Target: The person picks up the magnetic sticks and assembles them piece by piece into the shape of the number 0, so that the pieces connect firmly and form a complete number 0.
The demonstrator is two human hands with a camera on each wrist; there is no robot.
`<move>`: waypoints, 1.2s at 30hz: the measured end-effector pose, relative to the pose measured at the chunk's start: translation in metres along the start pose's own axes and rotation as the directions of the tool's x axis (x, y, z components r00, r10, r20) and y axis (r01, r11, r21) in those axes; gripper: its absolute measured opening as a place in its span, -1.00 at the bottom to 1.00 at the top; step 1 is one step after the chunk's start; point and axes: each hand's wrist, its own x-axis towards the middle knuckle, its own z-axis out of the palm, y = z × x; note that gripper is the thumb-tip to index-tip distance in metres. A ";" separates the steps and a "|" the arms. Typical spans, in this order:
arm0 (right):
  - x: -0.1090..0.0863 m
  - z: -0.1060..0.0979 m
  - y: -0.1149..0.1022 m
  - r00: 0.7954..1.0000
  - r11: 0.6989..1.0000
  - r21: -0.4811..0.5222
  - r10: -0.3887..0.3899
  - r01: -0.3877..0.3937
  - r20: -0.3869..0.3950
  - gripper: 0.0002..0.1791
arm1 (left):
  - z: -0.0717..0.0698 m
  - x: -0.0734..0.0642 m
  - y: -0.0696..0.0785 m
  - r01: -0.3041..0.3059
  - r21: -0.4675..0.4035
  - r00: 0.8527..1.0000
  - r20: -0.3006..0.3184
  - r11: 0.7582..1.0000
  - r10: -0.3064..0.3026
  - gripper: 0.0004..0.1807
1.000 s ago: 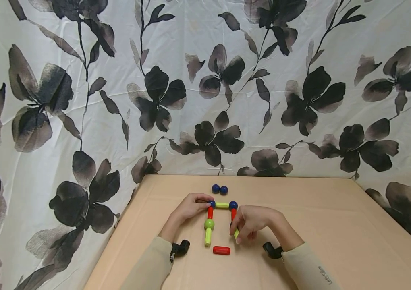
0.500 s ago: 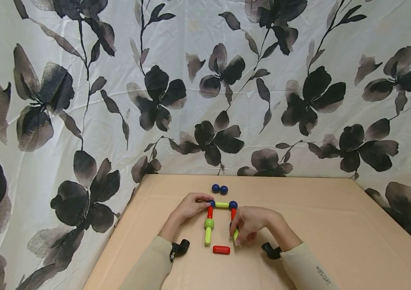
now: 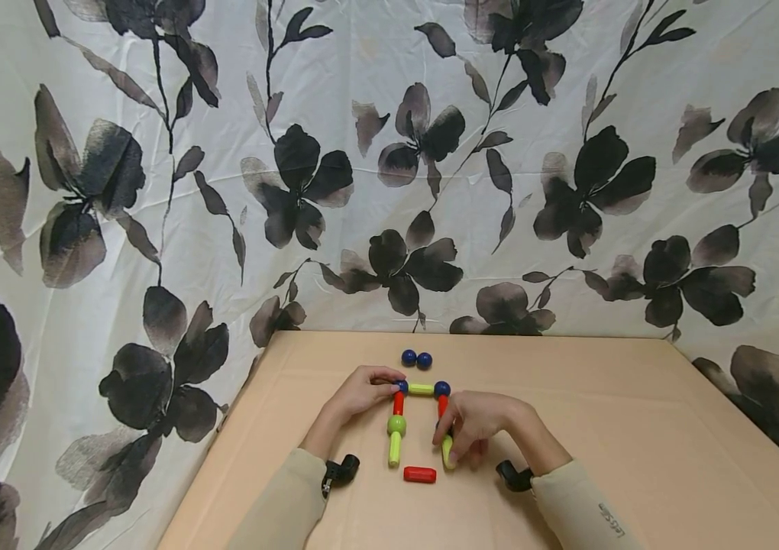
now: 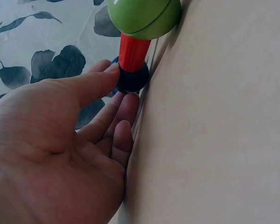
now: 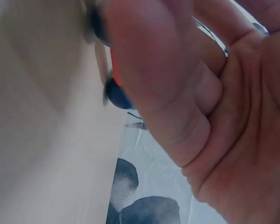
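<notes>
A frame of coloured balls and rods lies on the table. My left hand [image 3: 362, 391] pinches the blue ball [image 3: 402, 387] at its far left corner. From that ball a red rod [image 4: 133, 51] leads to a green ball [image 4: 144, 16], then a green rod [image 3: 395, 449]. A yellow-green rod [image 3: 421, 389] runs across the far side to another blue ball [image 3: 442, 389]. On the right side, below a red rod [image 3: 442, 405], my right hand [image 3: 489, 420] grips a yellow-green rod [image 3: 447, 451]. Its fingers partly hide a further blue ball [image 5: 99, 25].
Two loose blue balls [image 3: 416, 358] sit side by side beyond the frame. A loose red rod [image 3: 420, 475] lies crosswise at the near side, between the two side rods. Behind the table [image 3: 602, 428] hangs a white cloth [image 3: 334, 76] with dark flowers.
The right fingers have shifted slightly on the yellow-green rod, and more of its near end shows. The left hand and the other pieces have stayed in place.
</notes>
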 end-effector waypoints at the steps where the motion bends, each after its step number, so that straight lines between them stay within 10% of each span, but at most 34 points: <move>1: 0.000 -0.002 0.000 1.000 1.000 -0.003 -0.016 0.016 -0.023 -0.76 | 0.000 0.000 0.000 0.003 0.000 1.000 0.000 1.000 -0.003 -0.71; 5: 0.002 -0.015 0.002 0.974 0.991 -0.059 -0.128 0.119 -0.186 -0.75 | 0.000 -0.001 0.001 0.017 0.002 1.000 0.005 1.000 -0.017 -0.71; 10: 0.016 -0.030 0.007 0.875 0.978 -0.107 -0.210 0.181 -0.437 -0.74 | 0.000 -0.001 0.002 0.012 0.001 1.000 0.009 1.000 -0.012 -0.70; 14: 0.032 -0.037 0.013 0.799 0.979 -0.132 -0.203 0.155 -0.566 -0.70 | -0.001 -0.001 0.003 0.011 -0.007 1.000 0.011 1.000 -0.011 -0.70; 19: 0.054 -0.043 0.026 0.761 0.983 -0.178 -0.149 0.045 -0.632 -0.63 | -0.002 -0.002 0.003 0.018 -0.013 1.000 0.012 1.000 -0.018 -0.71; 24: 0.073 -0.049 0.036 0.766 0.966 -0.253 -0.123 -0.054 -0.631 -0.54 | -0.002 -0.003 0.003 0.021 -0.010 1.000 0.012 1.000 -0.021 -0.71; 36: 0.090 -0.046 0.035 0.874 0.942 -0.333 -0.187 0.031 -0.448 -0.48 | -0.003 -0.001 0.002 0.014 -0.003 1.000 0.015 1.000 -0.014 -0.69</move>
